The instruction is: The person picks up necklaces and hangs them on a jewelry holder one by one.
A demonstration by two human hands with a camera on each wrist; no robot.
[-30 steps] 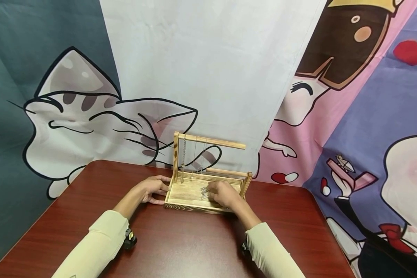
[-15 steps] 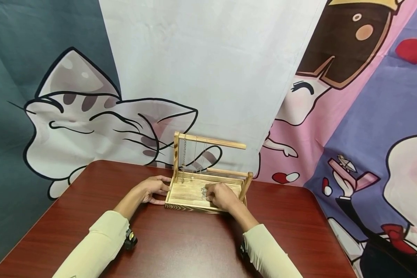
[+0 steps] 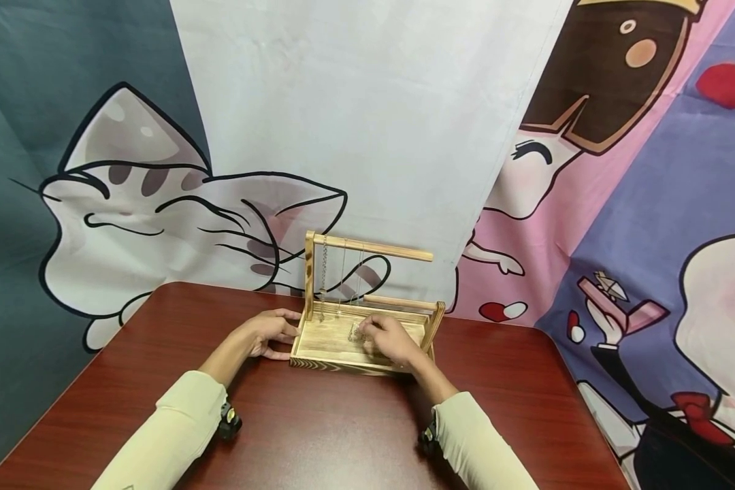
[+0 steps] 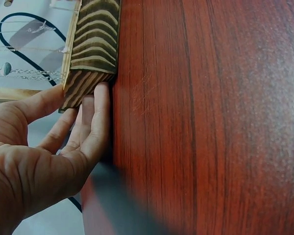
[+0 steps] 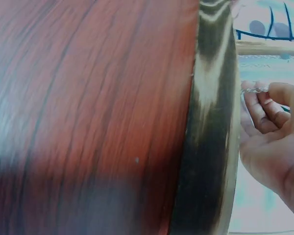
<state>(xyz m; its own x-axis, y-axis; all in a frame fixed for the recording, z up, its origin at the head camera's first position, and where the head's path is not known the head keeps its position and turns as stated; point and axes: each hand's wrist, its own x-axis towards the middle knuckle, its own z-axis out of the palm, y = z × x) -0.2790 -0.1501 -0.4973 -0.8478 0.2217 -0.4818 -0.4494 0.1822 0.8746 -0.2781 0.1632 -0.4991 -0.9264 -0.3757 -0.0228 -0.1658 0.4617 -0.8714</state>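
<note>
A wooden jewelry stand (image 3: 331,368) with a shallow tray base stands on the table, several thin chains (image 3: 325,272) hanging from its upper bar. My left hand (image 3: 273,333) is at the tray's left end. In the left wrist view, its extended fingers (image 4: 102,105) rest against the striped wooden end. Over the tray, my right hand (image 3: 390,338) pinches a silver chain (image 5: 255,90) between thumb and fingertips. Part of that chain shows at the fingertips in the head view; the hand hides the rest.
The reddish-brown table (image 3: 331,429) extends in front of the stand and to both sides. A lower wooden rod (image 3: 399,303) runs along the stand's back right. Behind hangs a printed cartoon cloth (image 3: 367,122).
My right hand has shifted slightly up and left over the tray, and the silver chain has moved with its fingertips. The left hand stays at the tray's end.
</note>
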